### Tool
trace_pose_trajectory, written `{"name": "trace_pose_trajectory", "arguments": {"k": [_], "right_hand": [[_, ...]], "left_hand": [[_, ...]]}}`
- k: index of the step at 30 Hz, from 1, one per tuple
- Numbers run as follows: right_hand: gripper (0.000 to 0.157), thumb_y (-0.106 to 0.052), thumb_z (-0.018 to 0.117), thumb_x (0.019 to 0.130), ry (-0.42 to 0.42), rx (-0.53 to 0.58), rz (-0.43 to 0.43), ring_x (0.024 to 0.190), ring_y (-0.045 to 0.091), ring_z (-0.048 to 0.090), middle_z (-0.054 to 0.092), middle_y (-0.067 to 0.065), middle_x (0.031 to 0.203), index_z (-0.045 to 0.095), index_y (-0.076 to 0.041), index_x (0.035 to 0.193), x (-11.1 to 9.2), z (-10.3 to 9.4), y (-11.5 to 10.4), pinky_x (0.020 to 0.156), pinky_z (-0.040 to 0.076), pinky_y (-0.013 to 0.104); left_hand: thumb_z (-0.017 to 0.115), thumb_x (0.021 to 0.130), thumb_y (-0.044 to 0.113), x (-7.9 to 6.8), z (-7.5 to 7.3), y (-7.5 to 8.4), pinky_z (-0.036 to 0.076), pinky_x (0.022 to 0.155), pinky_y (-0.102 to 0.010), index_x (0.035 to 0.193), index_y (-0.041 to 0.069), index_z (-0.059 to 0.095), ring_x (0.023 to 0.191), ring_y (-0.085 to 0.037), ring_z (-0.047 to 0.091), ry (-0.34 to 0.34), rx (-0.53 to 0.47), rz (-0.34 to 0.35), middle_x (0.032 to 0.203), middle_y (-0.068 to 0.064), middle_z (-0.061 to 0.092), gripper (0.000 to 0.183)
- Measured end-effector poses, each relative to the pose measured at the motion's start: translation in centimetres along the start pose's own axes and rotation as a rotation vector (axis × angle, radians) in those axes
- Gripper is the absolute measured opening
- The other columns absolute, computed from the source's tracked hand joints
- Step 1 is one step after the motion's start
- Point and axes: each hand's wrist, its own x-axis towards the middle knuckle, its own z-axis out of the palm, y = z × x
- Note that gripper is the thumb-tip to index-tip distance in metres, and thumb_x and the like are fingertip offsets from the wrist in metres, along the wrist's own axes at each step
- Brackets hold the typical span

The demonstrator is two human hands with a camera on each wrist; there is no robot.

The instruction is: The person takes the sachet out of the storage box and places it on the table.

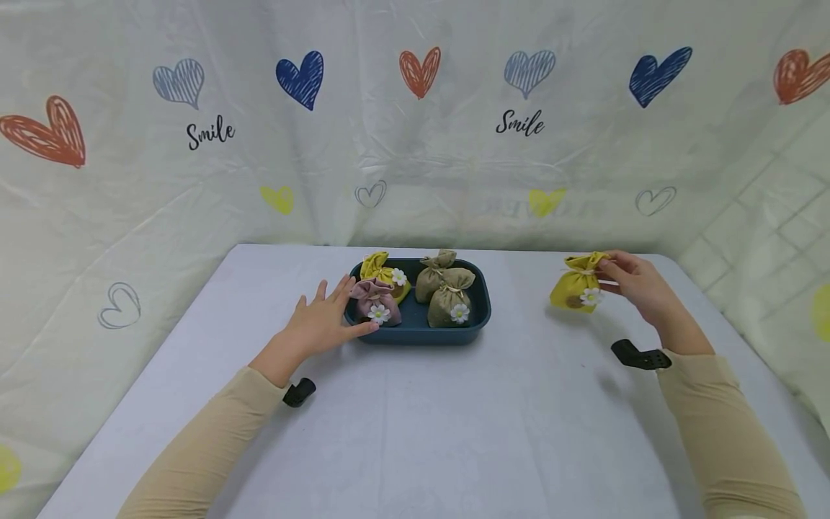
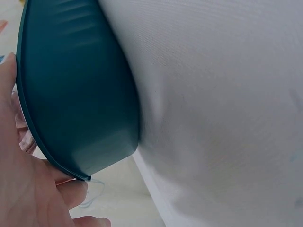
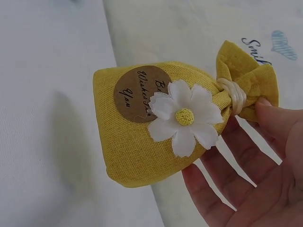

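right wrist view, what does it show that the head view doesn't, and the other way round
Only the right wrist view shows readable lettering on the round brown label, such as "Wishes" and "You", partly covered by the white flower.

Only the head view shows the left hand at the dark blue tray, which holds a mauve pouch, another yellow pouch and two olive-brown pouches.

Both show the right hand holding a yellow pouch by its gathered top.
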Motion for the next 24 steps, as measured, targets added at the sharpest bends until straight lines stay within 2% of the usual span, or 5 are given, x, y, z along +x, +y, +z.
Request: {"name": "trace_pose_trajectory", "arguments": {"k": [9, 17, 20, 24], "right_hand": [[0.047, -0.028, 0.037, 0.113, 0.004, -0.024, 0.06, 0.101, -0.004, 0.052, 0.053, -0.018, 0.111, 0.043, 0.01, 0.14, 0.6, -0.3, 1.1, 0.083, 0.05, 0.01], [0.049, -0.029, 0.037, 0.113, -0.011, -0.005, 0.078, 0.101, -0.005, 0.051, 0.052, -0.016, 0.113, 0.041, 0.011, 0.141, 1.2, -0.7, 1.9, 0.083, 0.05, 0.011], [0.049, -0.029, 0.037, 0.113, -0.013, -0.012, 0.085, 0.101, -0.004, 0.05, 0.052, -0.008, 0.118, 0.041, 0.011, 0.142, 1.5, -0.7, 2.1, 0.083, 0.05, 0.011], [0.051, -0.03, 0.034, 0.114, -0.015, -0.047, 0.106, 0.108, 0.003, 0.05, 0.049, 0.013, 0.132, 0.039, 0.011, 0.144, 1.8, -0.8, 2.3, 0.082, 0.05, 0.011]], "left_hand": [[0.049, 0.09, 0.082, 0.1, 0.1, -0.2, 0.012, 0.114, -0.074, 0.167, 0.013, 0.01, 0.154, -0.045, 0.005, 0.002, 0.008, 0.003, 0.172, -0.007, 0.006, 0.11], [0.05, 0.09, 0.081, 0.0, 0.1, -0.2, 0.012, 0.114, -0.074, 0.167, 0.014, 0.009, 0.154, -0.045, 0.004, 0.004, -0.003, 0.003, 0.172, -0.006, 0.006, 0.11], [0.051, 0.09, 0.079, -0.1, 0.1, -0.2, 0.012, 0.114, -0.074, 0.167, 0.014, 0.009, 0.154, -0.045, 0.004, 0.004, -0.007, 0.002, 0.172, -0.006, 0.006, 0.109], [0.051, 0.09, 0.08, -0.1, 0.0, -0.1, 0.011, 0.114, -0.074, 0.167, 0.014, 0.009, 0.154, -0.045, 0.004, 0.001, -0.014, 0.002, 0.172, -0.006, 0.006, 0.109]]}}
